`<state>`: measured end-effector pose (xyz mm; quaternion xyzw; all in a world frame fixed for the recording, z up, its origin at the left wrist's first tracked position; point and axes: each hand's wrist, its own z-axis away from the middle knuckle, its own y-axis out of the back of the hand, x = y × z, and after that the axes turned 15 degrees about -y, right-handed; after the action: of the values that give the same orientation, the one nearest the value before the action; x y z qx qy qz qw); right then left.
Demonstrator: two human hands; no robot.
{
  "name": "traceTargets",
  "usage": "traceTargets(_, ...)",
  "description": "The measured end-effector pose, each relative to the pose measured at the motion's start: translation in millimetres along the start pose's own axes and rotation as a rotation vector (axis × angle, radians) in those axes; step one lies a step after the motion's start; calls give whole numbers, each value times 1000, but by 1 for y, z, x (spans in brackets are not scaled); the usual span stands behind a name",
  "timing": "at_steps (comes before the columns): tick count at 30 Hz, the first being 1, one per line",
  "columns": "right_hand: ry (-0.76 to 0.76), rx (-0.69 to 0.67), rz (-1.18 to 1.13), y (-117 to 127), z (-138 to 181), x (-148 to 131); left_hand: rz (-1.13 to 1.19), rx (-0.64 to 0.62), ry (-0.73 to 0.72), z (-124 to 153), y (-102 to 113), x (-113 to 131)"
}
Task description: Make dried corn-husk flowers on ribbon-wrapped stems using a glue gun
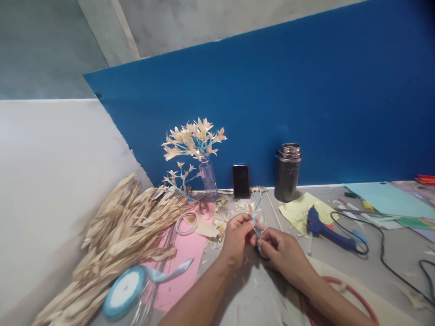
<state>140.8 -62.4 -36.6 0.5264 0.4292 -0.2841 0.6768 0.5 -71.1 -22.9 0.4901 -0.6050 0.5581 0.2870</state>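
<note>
Both of my hands work close together over the middle of the table. My left hand [239,237] pinches a small flower sprig [260,197] by its stem, which is wrapped in light blue ribbon. Pale, dry-looking blossoms top the sprig, above my fingers. Just below, my right hand [284,254] has its thumb and fingers closed on the lower end of the blue-wrapped stem. The fingers hide part of it. A roll of blue ribbon [124,293] lies at the lower left, its loose end across pink paper [183,271].
Dried husks [125,231] are heaped at left. Behind stand a vase [208,179] of finished flowers, a phone [241,181] and a dark flask [287,174]. A blue glue gun [328,231], its cord and yellow paper [297,210] lie right; a wooden stick [273,210] lies near my hands.
</note>
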Motion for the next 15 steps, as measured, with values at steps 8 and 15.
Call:
traceTargets(8,9,-30,28,-1,2,-1,6,30,65,-1,-1,2)
traceTargets(15,-53,37,-295,16,-6,-2,-47,-14,51,3,-3,-1)
